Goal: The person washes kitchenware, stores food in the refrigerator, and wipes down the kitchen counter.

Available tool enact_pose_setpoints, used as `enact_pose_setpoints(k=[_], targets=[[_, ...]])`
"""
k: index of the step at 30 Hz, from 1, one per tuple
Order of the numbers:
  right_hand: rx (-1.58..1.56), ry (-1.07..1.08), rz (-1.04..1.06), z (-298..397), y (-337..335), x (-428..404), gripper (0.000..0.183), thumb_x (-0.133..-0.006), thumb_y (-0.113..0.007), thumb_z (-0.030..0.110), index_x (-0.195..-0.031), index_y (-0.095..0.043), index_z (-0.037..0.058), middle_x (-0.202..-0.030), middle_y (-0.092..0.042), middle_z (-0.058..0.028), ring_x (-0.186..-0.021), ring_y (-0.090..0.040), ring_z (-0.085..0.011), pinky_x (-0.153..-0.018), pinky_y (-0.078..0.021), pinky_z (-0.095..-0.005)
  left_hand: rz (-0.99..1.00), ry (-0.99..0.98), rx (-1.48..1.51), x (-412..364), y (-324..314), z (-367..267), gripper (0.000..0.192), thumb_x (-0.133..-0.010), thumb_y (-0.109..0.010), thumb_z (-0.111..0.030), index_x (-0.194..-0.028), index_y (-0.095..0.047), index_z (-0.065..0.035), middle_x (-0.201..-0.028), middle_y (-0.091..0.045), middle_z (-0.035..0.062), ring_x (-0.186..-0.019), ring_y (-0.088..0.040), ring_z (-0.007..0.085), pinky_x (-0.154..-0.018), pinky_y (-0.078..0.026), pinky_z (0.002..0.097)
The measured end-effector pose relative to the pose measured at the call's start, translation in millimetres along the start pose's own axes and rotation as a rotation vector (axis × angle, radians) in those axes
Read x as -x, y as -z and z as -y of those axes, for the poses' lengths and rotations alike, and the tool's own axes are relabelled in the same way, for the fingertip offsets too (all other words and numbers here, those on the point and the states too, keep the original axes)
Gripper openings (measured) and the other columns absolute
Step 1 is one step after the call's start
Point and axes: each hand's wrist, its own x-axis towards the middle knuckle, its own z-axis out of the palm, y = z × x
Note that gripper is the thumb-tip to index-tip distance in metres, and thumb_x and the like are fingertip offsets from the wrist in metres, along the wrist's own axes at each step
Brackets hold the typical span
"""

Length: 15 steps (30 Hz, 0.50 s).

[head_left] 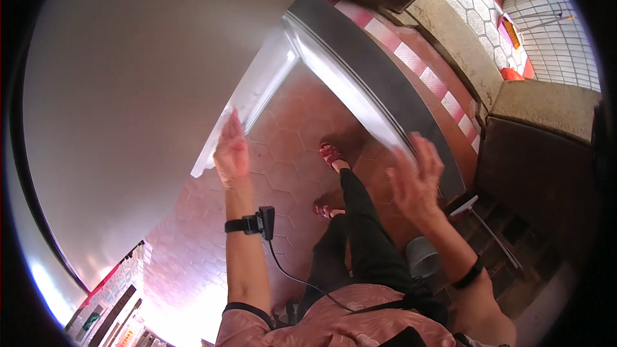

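Note:
A large grey refrigerator fills the upper left. Its door stands open to the right, with a bright white inner side. My left hand is raised, palm visible and fingers extended, beside the white lit edge of the refrigerator; it holds nothing. My right hand is blurred, its fingers spread near the free end of the door. Whether its fingertips touch the door, I cannot tell. The inside of the refrigerator is mostly hidden.
Red slippers are on my feet on hexagonal floor tiles. A grey bucket stands below my right forearm. Nearby is a long-handled tool with a white head. An orange-bristled broom stands beyond a raised ledge.

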Motion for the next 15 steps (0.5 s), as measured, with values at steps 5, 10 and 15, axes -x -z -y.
enact_pose_setpoints(k=[5,10,15], targets=[[0.125,-0.372,0.174,-49.2,27.9,27.7,0.066,-0.073,-0.058,0.035,-0.127,-0.030,0.0106,-0.132,-0.024,-0.0180,-0.117,-0.030,-0.0326,-0.094,-0.0194,-0.0439,-0.004,-0.167,0.053,-41.7,19.3,-13.1,0.055,-0.059,-0.038,0.024,-0.111,-0.042,0.0067,-0.118,-0.042,0.0181,-0.115,-0.036,0.0275,-0.101,-0.030,0.0361],[0.041,-0.418,0.248,-59.2,35.0,42.5,0.067,-0.076,-0.055,0.036,-0.130,-0.025,0.0096,-0.128,-0.032,-0.0163,-0.116,-0.033,-0.0285,-0.092,-0.0225,-0.0418,0.078,-0.146,0.266,-68.8,36.2,-22.0,0.033,-0.073,-0.053,0.000,-0.106,-0.050,-0.0006,-0.109,-0.052,0.0112,-0.107,-0.045,0.0251,-0.097,-0.033,0.0379],[-0.226,-0.647,0.356,-71.5,48.6,52.4,0.055,-0.081,-0.050,0.031,-0.127,-0.029,0.0102,-0.117,-0.044,-0.0155,-0.109,-0.041,-0.0278,-0.090,-0.0262,-0.0387,0.061,-0.115,0.142,-70.1,40.3,-23.1,0.038,-0.080,-0.052,-0.020,-0.112,-0.045,-0.0026,-0.119,-0.044,0.0101,-0.111,-0.040,0.0262,-0.094,-0.034,0.0393]])
